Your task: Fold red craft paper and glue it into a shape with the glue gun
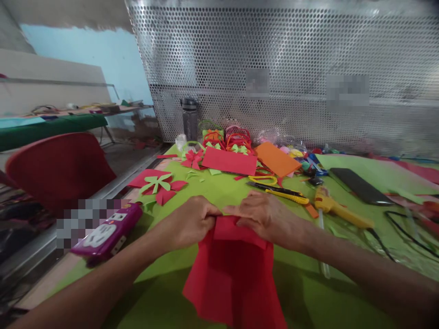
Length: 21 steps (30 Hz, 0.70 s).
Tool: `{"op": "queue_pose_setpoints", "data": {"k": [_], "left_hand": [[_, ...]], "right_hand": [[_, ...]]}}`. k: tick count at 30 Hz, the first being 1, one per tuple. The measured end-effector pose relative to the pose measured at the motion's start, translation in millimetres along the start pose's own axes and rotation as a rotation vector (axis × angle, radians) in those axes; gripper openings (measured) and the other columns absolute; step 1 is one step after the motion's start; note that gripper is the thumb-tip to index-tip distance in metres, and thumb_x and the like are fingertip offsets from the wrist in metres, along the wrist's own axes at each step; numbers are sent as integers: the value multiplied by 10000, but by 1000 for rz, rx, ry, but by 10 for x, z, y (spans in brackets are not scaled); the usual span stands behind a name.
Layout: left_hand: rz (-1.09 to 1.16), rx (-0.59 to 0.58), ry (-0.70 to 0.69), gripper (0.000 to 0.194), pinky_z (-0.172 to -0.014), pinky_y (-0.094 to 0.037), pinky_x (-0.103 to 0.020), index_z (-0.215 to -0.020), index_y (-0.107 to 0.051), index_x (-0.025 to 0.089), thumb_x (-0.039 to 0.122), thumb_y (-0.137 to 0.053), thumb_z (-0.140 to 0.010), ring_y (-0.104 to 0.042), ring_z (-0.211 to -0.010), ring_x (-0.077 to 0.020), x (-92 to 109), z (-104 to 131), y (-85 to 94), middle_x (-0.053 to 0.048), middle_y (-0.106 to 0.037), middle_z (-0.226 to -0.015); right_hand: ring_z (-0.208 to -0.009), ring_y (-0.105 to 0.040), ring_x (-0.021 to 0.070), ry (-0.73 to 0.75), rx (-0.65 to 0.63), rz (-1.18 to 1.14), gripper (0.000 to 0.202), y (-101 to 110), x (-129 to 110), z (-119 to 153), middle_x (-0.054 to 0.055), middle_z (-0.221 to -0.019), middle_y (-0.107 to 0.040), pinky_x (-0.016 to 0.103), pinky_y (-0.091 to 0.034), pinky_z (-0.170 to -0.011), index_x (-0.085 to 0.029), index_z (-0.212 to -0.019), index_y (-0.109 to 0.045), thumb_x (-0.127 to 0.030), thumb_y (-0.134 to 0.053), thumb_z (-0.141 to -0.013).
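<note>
A red sheet [236, 274], which looks like paper or felt, hangs between my hands with its top edge folded over toward me. My left hand [192, 221] is closed, pinching the fold's left corner between thumb and fingers. On the right part of the same fold, my right hand [262, 219] grips with its thumb pointing left along the edge. Both hands are over the green tabletop cover [154, 292]. Just beyond my right hand lie a yellow-and-black box cutter [288, 195] and yellow-handled scissors [262, 179].
Flower cutouts [156, 183], a red rectangle [229, 161] and an orange sheet [277, 158] lie farther back. At right are a yellow glue gun [343, 212] with its cord and a dark phone [360, 185]. A purple power strip [109, 233] sits left. A bottle [190, 119] stands behind.
</note>
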State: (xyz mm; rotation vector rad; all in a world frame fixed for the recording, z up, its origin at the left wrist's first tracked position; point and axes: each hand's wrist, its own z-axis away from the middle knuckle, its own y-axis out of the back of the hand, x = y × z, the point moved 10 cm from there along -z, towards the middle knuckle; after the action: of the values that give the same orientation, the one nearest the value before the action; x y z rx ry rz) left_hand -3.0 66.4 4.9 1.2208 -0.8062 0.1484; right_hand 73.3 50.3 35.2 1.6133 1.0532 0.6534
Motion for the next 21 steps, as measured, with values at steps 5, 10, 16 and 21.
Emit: {"op": "queue_pose_setpoints", "data": {"k": [5,10,16,21], "left_hand": [[-72,24,-14,194,-415,-221,-190,-560,-504,155,90,-353,-662,-340,-448,-65,29,25,47,55,-361,-486],[-72,6,-4,170,-407,-200,-203,-541,-421,163,105,-368,-691,-293,-439,-62,-1,27,39,59,-301,-475],[43,-109,15,185,-415,-208,-198,-583,-478,159,118,-360,-719,-303,-460,-68,3,-3,-49,54,-341,-505],[116,-166,37,226,-424,-207,-202,-654,-575,142,124,-356,-709,-322,-482,-75,-8,6,-102,42,-412,-543]], "right_hand": [[-651,-495,149,171,-117,192,313,-49,-141,23,20,-678,-595,299,-338,-687,-207,-1142,-604,-138,-442,-884],[-642,-456,143,184,-154,226,367,-75,-137,24,14,-677,-566,289,-303,-642,-215,-1138,-600,-68,-437,-844],[-638,-459,131,174,-152,218,378,-85,-126,26,5,-660,-557,279,-311,-671,-229,-1133,-605,-58,-456,-830],[-628,-471,129,154,-160,191,346,-91,-132,26,0,-655,-561,284,-309,-675,-242,-1060,-644,-69,-461,-823]]}}
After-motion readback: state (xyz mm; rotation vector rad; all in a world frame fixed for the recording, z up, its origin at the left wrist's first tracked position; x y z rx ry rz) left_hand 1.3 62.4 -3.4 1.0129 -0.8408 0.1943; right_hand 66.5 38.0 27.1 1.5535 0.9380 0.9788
